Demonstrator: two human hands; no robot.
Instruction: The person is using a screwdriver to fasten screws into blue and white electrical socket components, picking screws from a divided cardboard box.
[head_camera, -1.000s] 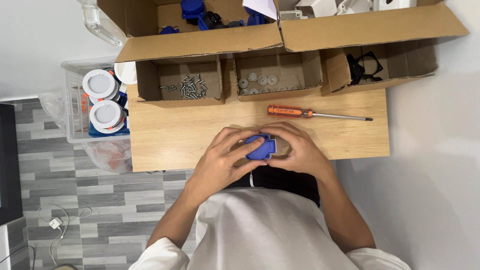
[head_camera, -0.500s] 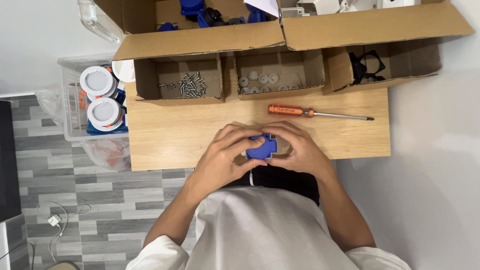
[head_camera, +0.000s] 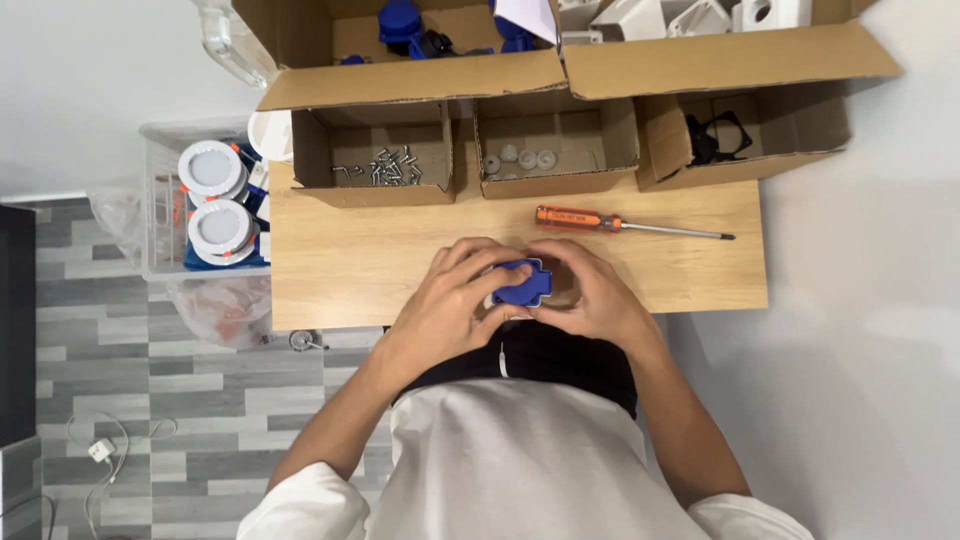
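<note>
A small blue plastic part (head_camera: 523, 283) sits between both of my hands at the near edge of the wooden table (head_camera: 340, 255). My left hand (head_camera: 452, 300) wraps it from the left, fingers curled over its top. My right hand (head_camera: 594, 297) cups it from the right. Both hands grip the part; its underside is hidden. An orange-handled screwdriver (head_camera: 600, 221) lies on the table just beyond my hands.
Open cardboard boxes line the table's far edge: one with metal screws (head_camera: 385, 167), one with small white round pieces (head_camera: 520, 158), one with black parts (head_camera: 712, 136). Bigger boxes behind hold blue and white parts. A clear bin with round white lamps (head_camera: 210, 200) stands left of the table.
My hands stay closed around the blue part in nearly the same place; the fingers have shifted only slightly. The screwdriver has not moved.
</note>
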